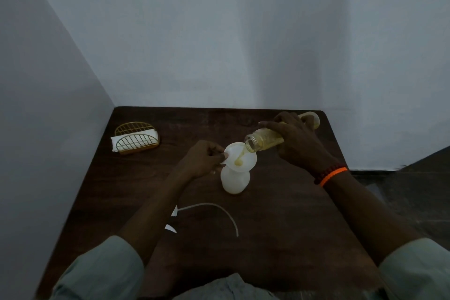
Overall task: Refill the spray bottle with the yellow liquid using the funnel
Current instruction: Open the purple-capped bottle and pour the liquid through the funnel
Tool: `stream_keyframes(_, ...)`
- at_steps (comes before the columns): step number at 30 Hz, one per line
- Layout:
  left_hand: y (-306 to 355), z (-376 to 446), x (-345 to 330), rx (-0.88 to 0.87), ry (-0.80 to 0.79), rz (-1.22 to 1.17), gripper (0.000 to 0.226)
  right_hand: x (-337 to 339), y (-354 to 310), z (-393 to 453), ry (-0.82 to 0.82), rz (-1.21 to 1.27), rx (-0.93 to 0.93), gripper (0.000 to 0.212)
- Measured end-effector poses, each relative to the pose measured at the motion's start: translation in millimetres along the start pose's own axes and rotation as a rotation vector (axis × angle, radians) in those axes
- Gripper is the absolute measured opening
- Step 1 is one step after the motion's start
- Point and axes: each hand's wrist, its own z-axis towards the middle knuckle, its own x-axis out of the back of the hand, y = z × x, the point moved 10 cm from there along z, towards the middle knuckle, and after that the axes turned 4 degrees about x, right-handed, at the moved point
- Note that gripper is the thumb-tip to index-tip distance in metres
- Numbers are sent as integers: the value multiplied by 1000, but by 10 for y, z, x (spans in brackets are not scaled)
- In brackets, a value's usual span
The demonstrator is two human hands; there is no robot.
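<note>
On a dark wooden table (pixel 280 214) set into the corner of 2 pale walls, a person in light green sleeves works with both hands. Near the table's middle stands the white spray bottle (pixel 235 181), upright, its top off, with a white funnel (pixel 239 157) seated in its neck. Tipped nearly flat above and to the right of the funnel is a clear bottle of yellow liquid (pixel 265 140), its open mouth over the funnel's right rim; a thin stream of yellow liquid (pixel 239 159) runs from that mouth down into the funnel's centre, where a small pool shows.

Curled round the middle of the tipped bottle, the right hand (pixel 295 143) grips it from above, with the bottle's base sticking out past the fingers toward the table's far right corner. 2 bands, 1 orange and 1 of dark beads, circle the right wrist (pixel 331 175). Beside the funnel, the left hand (pixel 202 159) pinches the funnel's left rim between thumb and fingertips.

At the far left of the table sits a gold wire napkin holder (pixel 136 139) with white napkins in it, well apart from the bottle. Nearer the person lies the removed spray head (pixel 173 219), partly hidden behind the left forearm, with its long white dip tube (pixel 219 209) curving away to the right across the wood.
</note>
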Motion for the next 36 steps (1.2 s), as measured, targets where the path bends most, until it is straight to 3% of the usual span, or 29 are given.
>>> stream_keyframes(36,13,-4,6,-2,-6,1,18,78,-2,8,17,-19,4,69)
